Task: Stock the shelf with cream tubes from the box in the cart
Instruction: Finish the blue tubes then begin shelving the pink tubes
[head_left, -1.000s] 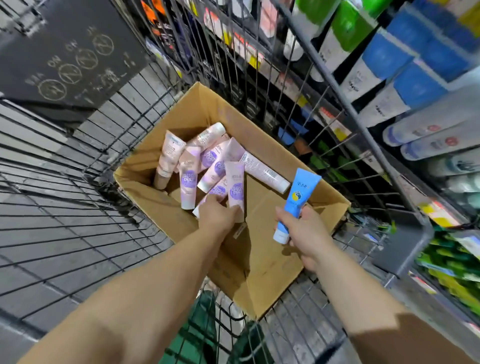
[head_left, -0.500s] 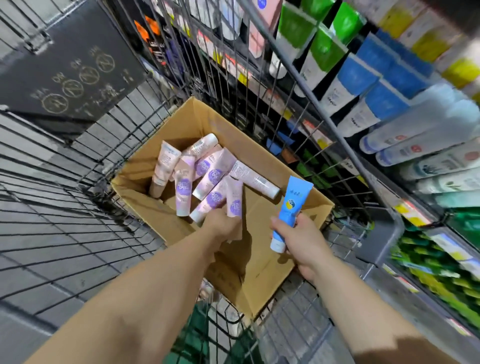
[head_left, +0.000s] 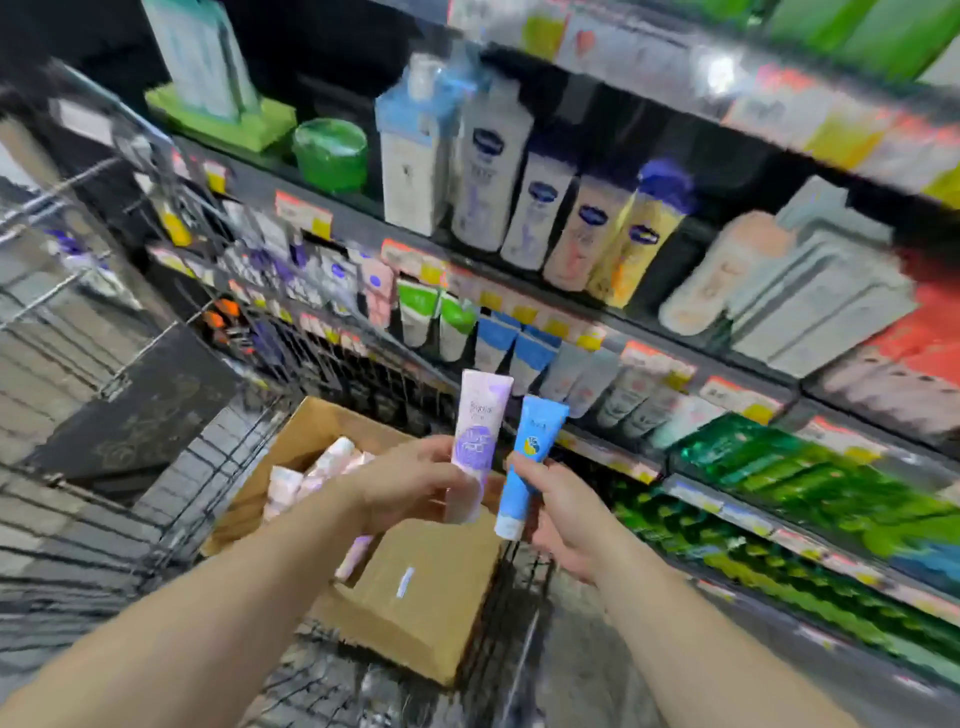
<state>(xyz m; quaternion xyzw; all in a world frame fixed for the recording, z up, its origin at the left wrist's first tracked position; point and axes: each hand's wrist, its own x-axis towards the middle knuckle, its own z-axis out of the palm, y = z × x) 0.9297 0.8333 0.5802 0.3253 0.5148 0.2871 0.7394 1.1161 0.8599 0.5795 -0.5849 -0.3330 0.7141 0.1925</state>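
Note:
My left hand (head_left: 415, 483) grips a pale purple cream tube (head_left: 477, 426) upright above the cardboard box (head_left: 415, 597). Beside it, my right hand (head_left: 561, 509) holds a blue cream tube (head_left: 524, 457), also upright, cap end down. The two tubes stand nearly side by side. Several more pink and purple tubes (head_left: 317, 478) lie in the box, which sits in the wire cart (head_left: 171, 467). Behind the tubes, a shelf (head_left: 613, 452) carries rows of green and blue tubes (head_left: 498, 338). The picture is blurred by motion.
Higher shelves hold lotion bottles (head_left: 535, 208), a green jar (head_left: 330, 150) and boxed goods. Green packets (head_left: 779, 499) fill the lower right shelf. Price tags line the shelf edges. The cart's wire side stands between the box and the shelving.
My left hand has lifted a purple tube out of the box. My right hand has raised the blue tube too. The view has swung up from the box toward the shelves.

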